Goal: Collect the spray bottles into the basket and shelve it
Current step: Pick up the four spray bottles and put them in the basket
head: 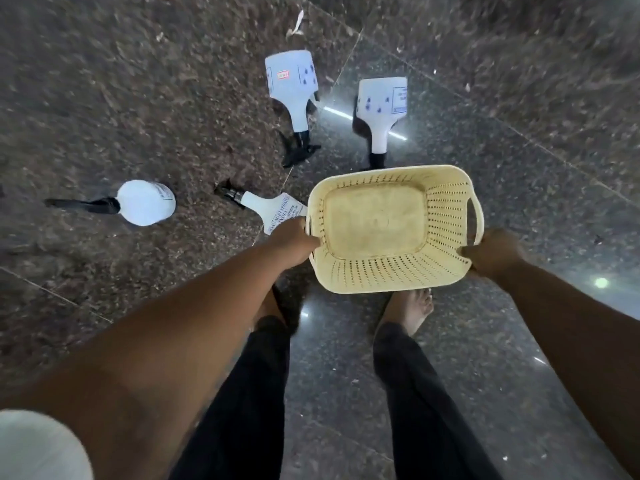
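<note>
I hold an empty cream plastic basket (374, 220) above the floor. My left hand (294, 239) grips its left rim and my right hand (491, 252) grips its right rim near the handle. Several white spray bottles with black trigger heads lie on the dark granite floor. One bottle (292, 84) lies at the top centre and another (381, 105) to its right, its nozzle hidden behind the basket. A third bottle (145, 202) lies at the left. A fourth bottle (266, 209) lies just left of the basket, partly behind my left hand.
The polished granite floor (519, 133) shows tile joints and light reflections. My bare feet (414, 306) and dark trousers stand below the basket. Small bits of litter (296, 27) lie at the top.
</note>
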`<state>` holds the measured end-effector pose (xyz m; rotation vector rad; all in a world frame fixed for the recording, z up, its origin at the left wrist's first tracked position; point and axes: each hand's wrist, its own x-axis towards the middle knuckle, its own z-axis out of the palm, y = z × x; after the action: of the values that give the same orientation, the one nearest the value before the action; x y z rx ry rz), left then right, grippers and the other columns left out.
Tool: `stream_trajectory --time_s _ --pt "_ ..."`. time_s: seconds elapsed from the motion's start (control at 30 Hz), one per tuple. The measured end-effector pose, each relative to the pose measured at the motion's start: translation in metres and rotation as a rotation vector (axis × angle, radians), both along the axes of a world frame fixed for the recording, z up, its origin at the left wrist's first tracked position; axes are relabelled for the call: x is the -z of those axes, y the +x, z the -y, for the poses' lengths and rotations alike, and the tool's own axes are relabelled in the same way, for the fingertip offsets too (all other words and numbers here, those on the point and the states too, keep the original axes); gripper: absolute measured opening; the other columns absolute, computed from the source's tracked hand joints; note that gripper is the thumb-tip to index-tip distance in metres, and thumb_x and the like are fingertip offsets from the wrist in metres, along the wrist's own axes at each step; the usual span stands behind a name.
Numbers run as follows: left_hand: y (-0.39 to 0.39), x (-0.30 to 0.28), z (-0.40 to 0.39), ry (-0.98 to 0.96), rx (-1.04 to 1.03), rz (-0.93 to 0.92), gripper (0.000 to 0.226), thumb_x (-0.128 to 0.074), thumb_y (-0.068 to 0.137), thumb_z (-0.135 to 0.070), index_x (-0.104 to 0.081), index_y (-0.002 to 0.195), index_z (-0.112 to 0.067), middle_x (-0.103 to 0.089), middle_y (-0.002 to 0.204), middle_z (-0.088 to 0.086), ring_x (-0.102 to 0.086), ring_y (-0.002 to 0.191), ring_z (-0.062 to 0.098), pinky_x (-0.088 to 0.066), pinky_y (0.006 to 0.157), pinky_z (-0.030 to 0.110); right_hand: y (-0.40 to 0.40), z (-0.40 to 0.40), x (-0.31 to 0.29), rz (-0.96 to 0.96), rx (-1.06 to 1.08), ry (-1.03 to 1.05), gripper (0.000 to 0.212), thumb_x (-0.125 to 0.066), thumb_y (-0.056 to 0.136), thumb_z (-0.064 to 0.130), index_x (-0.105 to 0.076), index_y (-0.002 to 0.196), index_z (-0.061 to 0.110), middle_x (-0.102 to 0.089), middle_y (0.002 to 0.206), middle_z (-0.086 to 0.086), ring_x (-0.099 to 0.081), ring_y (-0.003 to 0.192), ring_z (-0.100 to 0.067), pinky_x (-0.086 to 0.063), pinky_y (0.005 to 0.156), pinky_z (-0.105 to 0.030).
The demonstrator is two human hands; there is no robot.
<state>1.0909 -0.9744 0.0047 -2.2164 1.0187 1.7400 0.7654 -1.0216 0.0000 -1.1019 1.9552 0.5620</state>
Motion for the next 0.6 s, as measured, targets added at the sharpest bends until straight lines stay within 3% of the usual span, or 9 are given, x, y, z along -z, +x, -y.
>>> stream_trajectory --time_s 0.13,0.23,0.4,0.47,0.53,0.6 --pt "0.009 0.008 -0.001 0.062 0.116 0.010 0.031 -0.065 0.084 -0.027 -0.060 0.112 -0.017 -0.068 0.113 0.006 -0.061 0.098 0.024 -0.048 0.091 0.039 -0.001 -0.009 0.007 0.001 0.055 0.023 0.035 -0.073 0.073 0.012 -0.065 0.103 -0.004 -0.069 0.102 -0.027 -0.067 0.094 -0.040 -0.055 0.082 -0.055" --pt "0.011 0.011 0.003 0.061 0.171 0.015 0.027 -0.062 0.085 -0.025 -0.059 0.111 -0.016 -0.068 0.110 0.008 -0.059 0.091 0.023 -0.048 0.081 0.036 -0.001 -0.019 0.007 0.021 0.168 0.097 0.035 -0.071 0.078 0.015 -0.064 0.106 -0.003 -0.068 0.105 -0.026 -0.067 0.096 -0.041 -0.055 0.084 -0.053" --pt "0.013 0.016 0.014 0.078 0.297 0.043 0.038 -0.064 0.086 -0.032 -0.059 0.119 -0.014 -0.066 0.117 0.009 -0.061 0.104 0.028 -0.050 0.090 0.042 0.001 -0.026 0.006 -0.028 0.092 0.177 0.041 -0.069 0.081 0.027 -0.063 0.106 -0.005 -0.068 0.104 -0.026 -0.066 0.096 -0.038 -0.055 0.083 -0.043" --pt "0.014 0.018 0.017 0.105 0.344 0.045 0.040 -0.063 0.086 -0.037 -0.058 0.117 -0.012 -0.067 0.114 0.010 -0.061 0.101 0.028 -0.051 0.089 0.042 0.001 -0.025 0.005 0.008 0.130 0.173 0.044 -0.069 0.081 0.030 -0.063 0.107 -0.005 -0.068 0.105 -0.028 -0.066 0.096 -0.039 -0.055 0.084 -0.046" --pt "0.014 0.019 0.021 0.109 0.376 0.060 0.047 -0.055 0.087 -0.051 -0.058 0.112 -0.011 -0.066 0.102 0.008 -0.060 0.090 0.025 -0.051 0.080 0.038 0.006 -0.020 -0.001 0.066 0.144 0.082 0.057 -0.063 0.081 0.053 -0.063 0.108 0.003 -0.069 0.103 -0.026 -0.067 0.094 -0.039 -0.055 0.083 -0.050" --pt "0.013 0.016 0.027 0.049 0.383 0.120 0.059 -0.039 0.086 -0.068 -0.060 0.098 -0.013 -0.064 0.083 0.009 -0.057 0.073 0.021 -0.045 0.064 0.032 0.011 -0.009 -0.008 0.020 0.099 -0.089 0.079 -0.043 0.075 0.078 -0.055 0.114 0.010 -0.067 0.108 -0.021 -0.064 0.097 -0.039 -0.052 0.085 -0.049"
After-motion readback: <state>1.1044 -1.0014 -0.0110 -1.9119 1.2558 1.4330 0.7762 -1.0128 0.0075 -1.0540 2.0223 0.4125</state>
